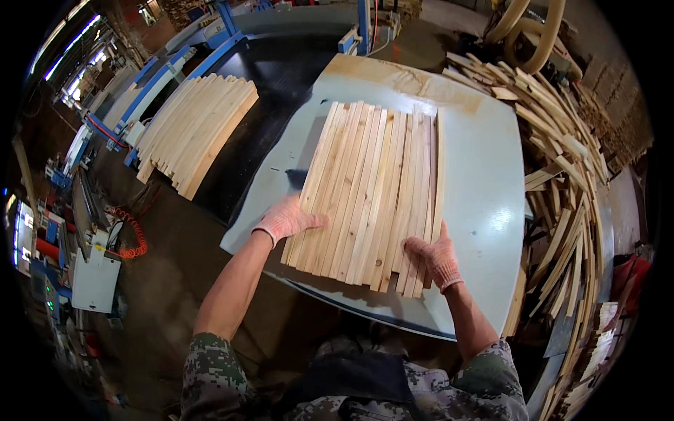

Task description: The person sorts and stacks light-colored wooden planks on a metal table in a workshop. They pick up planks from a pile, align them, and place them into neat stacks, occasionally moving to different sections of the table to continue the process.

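Several pale wooden strips [365,193] lie side by side in a flat bundle on a light grey-blue tabletop [484,210]. At the bundle's left edge is my left hand [286,221], in a pinkish work glove, its thumb laid over the top of the strips. My right hand [435,258], gloved alike, grips the right edge near the front, thumb on top. Between them the hands press the bundle from both sides; the fingers under or beside the wood are partly hidden. The strips' near ends are uneven, a few jutting toward me.
On a black conveyor belt [270,77] at the left rests another row of wooden strips [200,130]. Blue-framed machinery [151,84] stands beyond it. Loose wooden offcuts [562,140] are heaped along the right of the table. A white control box [96,281] with a red coiled hose [133,235] is at far left.
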Demonstrator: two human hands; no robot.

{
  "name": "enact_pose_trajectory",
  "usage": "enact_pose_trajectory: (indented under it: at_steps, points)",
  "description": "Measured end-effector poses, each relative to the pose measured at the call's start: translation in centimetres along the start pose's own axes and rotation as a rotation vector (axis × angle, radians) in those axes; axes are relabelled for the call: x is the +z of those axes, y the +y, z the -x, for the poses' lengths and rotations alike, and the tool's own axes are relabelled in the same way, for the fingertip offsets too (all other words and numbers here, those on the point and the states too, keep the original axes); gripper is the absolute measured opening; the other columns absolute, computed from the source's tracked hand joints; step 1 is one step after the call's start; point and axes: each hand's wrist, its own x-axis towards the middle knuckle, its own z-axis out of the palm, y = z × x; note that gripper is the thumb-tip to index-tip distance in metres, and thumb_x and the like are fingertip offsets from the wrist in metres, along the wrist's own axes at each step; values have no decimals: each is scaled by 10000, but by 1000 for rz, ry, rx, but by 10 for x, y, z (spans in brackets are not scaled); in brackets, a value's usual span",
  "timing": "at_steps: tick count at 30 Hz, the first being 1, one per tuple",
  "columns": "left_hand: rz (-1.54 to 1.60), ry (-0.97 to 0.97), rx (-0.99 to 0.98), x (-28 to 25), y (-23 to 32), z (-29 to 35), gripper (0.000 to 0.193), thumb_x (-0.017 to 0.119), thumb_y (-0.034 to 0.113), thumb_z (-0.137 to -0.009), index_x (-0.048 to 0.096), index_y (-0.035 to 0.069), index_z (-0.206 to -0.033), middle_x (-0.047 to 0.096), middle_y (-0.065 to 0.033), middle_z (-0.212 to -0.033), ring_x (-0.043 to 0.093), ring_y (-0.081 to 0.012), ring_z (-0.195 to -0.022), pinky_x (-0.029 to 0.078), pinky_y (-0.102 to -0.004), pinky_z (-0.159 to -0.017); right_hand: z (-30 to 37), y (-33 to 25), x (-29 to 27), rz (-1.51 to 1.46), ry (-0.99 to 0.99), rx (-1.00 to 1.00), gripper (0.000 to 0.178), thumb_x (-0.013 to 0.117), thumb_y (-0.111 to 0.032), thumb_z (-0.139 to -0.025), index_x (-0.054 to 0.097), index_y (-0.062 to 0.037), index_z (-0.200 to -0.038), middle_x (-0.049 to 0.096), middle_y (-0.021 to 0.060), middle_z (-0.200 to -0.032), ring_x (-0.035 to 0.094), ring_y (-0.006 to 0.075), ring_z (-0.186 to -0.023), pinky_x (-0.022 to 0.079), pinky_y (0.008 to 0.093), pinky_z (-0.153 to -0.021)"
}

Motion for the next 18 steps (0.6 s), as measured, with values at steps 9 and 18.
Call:
enact_pose_trajectory:
  at_steps: [9,18]
  points:
    - [-156,313,-215,-111,-49,-30,1133,817,569,-849,227,150,-1721,510,-260,-1583,532,-385,-1447,433,-461,-1196,-79,-30,139,12,-119,-34,872,871,-128,-837,357,-31,-1535,717,150,-1250,729,238,-1058,608,374,-947]
    - [-490,395,-295,-201,-165,-28,752,684,536,-935,537,158,-1568,525,-218,-1574,491,-389,-1460,399,-506,-1209,-139,-26,288,422,-284,-35,1166,849,-527,-835,196,36,-1620,741,276,-1221,747,372,-1118,582,424,-965]
